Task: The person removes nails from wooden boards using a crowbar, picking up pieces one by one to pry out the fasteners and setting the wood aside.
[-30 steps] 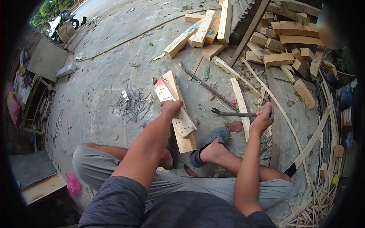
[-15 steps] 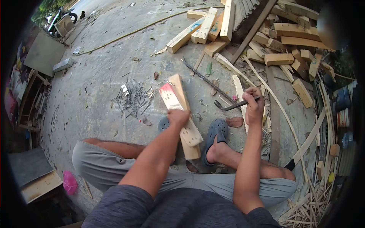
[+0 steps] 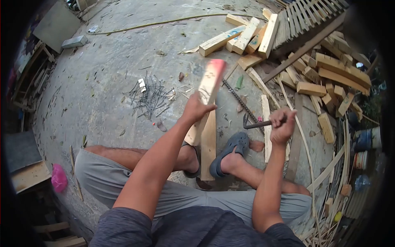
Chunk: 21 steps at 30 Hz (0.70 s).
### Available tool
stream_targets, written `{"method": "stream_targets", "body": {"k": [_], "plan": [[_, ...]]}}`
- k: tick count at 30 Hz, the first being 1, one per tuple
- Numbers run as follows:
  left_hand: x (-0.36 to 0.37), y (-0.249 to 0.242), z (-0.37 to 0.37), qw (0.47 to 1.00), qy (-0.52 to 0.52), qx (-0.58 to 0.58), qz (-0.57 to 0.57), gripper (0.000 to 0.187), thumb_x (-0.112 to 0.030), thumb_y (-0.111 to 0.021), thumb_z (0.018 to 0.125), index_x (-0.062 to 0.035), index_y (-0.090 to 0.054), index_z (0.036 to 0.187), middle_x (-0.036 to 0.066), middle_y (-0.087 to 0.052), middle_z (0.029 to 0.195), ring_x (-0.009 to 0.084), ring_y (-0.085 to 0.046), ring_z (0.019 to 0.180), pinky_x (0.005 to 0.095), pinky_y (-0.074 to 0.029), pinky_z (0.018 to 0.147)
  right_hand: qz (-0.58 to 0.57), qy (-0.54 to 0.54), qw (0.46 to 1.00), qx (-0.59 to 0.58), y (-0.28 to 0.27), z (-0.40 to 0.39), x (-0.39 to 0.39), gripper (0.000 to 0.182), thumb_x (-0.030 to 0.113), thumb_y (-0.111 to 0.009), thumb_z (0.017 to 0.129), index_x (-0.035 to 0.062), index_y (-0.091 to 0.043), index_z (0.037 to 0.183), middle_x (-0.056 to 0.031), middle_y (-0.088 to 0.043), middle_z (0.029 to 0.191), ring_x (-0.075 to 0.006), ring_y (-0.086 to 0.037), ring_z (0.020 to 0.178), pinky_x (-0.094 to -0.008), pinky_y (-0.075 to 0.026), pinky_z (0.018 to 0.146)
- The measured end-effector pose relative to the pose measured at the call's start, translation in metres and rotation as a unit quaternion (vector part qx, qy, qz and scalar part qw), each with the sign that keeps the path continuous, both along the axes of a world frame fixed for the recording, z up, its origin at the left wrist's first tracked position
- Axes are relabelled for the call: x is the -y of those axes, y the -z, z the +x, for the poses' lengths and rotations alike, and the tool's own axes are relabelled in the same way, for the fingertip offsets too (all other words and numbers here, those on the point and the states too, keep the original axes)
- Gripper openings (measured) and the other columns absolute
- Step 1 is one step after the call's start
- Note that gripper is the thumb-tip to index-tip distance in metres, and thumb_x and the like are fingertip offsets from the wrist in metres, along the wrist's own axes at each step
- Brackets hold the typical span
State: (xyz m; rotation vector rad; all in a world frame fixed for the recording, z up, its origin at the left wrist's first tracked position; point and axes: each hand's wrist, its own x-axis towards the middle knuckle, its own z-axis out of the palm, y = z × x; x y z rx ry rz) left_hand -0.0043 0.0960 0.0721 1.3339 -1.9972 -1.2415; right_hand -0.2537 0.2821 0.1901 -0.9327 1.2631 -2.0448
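My left hand (image 3: 196, 108) is closed around a short wooden board (image 3: 211, 80) with a red-painted end and dark nail marks. The board is tilted and slightly blurred, raised over a second wooden block (image 3: 208, 148) that lies on the ground between my feet. In my right hand (image 3: 283, 125), fingers wrapped round its shaft, is a small dark pry bar (image 3: 258, 124). Its hooked end points left, apart from the board. A pile of loose nails (image 3: 150, 99) lies on the concrete to the left of the board.
Cut timber blocks (image 3: 247, 37) lie at the back, and a larger wood heap (image 3: 329, 78) is at the right. A ribbed steel rod (image 3: 240, 101) and thin wood strips (image 3: 267, 123) lie near my right hand. A pink bag (image 3: 59, 178) sits at the left.
My left hand has lifted the red-ended board off the lower block and turned it, its red end swinging up and right. The pry bar has shifted slightly right and down in view.
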Motion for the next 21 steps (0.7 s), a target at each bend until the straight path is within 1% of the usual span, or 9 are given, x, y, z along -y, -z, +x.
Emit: {"method": "stream_targets", "body": {"k": [2,3,6,7,9,11,15,17,21], "plan": [[0.006,-0.014,0.001,0.99,0.067,0.103,-0.064,0.097,-0.038,-0.092,0.066,0.0028,-0.047,0.142,0.022,-0.06,0.129,0.0434,-0.061,0.12,0.0453,-0.05,0.101,0.019,0.004,1.0,-0.011,-0.044,0.014,0.0,0.062,0.063,-0.046,0.105,0.0124,-0.041,0.07,0.0022,-0.035,0.059,-0.0116,-0.033,0.054,-0.0285,-0.031,0.056],[0.013,-0.027,0.005,0.973,0.14,0.165,-0.081,0.095,-0.035,-0.093,0.063,0.0026,-0.049,0.138,0.022,-0.059,0.125,0.0411,-0.061,0.117,0.046,-0.05,0.1,0.014,-0.001,1.0,-0.026,-0.068,0.021,-0.001,0.062,0.064,-0.045,0.104,0.013,-0.04,0.069,0.0022,-0.035,0.057,-0.0116,-0.033,0.053,-0.0287,-0.031,0.056],[0.033,0.028,0.022,0.884,0.284,0.297,-0.224,0.088,-0.035,-0.094,0.061,0.0019,-0.052,0.129,0.02,-0.059,0.119,0.0379,-0.062,0.114,0.0461,-0.05,0.098,-0.002,-0.021,1.0,-0.014,-0.118,0.03,0.004,0.064,0.068,-0.041,0.104,0.0151,-0.038,0.068,0.0032,-0.032,0.054,-0.0109,-0.03,0.047,-0.0284,-0.032,0.054],[0.028,0.044,0.029,0.882,0.263,0.294,-0.257,0.078,-0.03,-0.093,0.06,0.0005,-0.053,0.12,0.019,-0.059,0.116,0.0373,-0.063,0.111,0.0459,-0.05,0.097,-0.008,-0.028,1.0,0.0,-0.124,0.032,0.009,0.065,0.07,-0.04,0.104,0.0157,-0.037,0.067,0.0037,-0.031,0.052,-0.0105,-0.03,0.045,-0.0282,-0.033,0.053],[0.023,0.075,0.035,0.889,0.245,0.313,-0.229,0.075,-0.026,-0.091,0.061,0.0006,-0.053,0.119,0.02,-0.059,0.116,0.0383,-0.063,0.11,0.0464,-0.049,0.096,-0.006,-0.024,1.0,0.015,-0.123,0.035,0.031,0.067,0.072,-0.038,0.103,0.0165,-0.037,0.066,0.0048,-0.03,0.05,-0.01,-0.028,0.042,-0.0277,-0.033,0.05],[0.014,0.088,0.034,0.898,0.231,0.324,-0.189,0.068,-0.02,-0.086,0.062,0.0003,-0.051,0.117,0.02,-0.058,0.113,0.0389,-0.061,0.109,0.0475,-0.048,0.093,0.012,-0.025,0.999,0.033,-0.117,0.043,0.06,0.069,0.076,-0.037,0.101,0.0173,-0.036,0.064,0.0065,-0.029,0.049,-0.0092,-0.028,0.039,-0.027,-0.033,0.045],[0.013,0.093,0.027,0.897,0.198,0.331,-0.214,0.054,-0.015,-0.078,0.069,-0.0012,-0.051,0.114,0.019,-0.056,0.111,0.0367,-0.059,0.107,0.0476,-0.047,0.09,0.043,-0.119,0.987,0.095,-0.075,0.051,0.136,0.068,0.076,-0.04,0.1,0.0177,-0.035,0.065,0.0047,-0.029,0.052,-0.0102,-0.026,0.043,-0.0289,-0.032,0.046],[0.02,0.095,0.022,0.9,0.184,0.325,-0.223,0.048,-0.011,-0.074,0.072,-0.002,-0.051,0.113,0.019,-0.056,0.111,0.0359,-0.059,0.105,0.0479,-0.045,0.089,0.08,-0.07,0.992,0.067,-0.063,0.067,0.178,0.067,0.075,-0.049,0.097,0.0179,-0.034,0.066,0.0032,-0.03,0.053,-0.011,-0.029,0.043,-0.03,-0.034,0.045],[0.021,0.104,0.015,0.907,0.154,0.324,-0.22,0.039,-0.008,-0.068,0.077,-0.0034,-0.053,0.112,0.018,-0.055,0.11,0.0357,-0.058,0.102,0.0492,-0.044,0.089,0.17,-0.053,0.984,0.01,-0.073,0.077,0.243,0.065,0.072,-0.051,0.098,0.0197,-0.034,0.064,0.005,-0.03,0.051,-0.0097,-0.03,0.039,-0.0303,-0.033,0.04]]}}
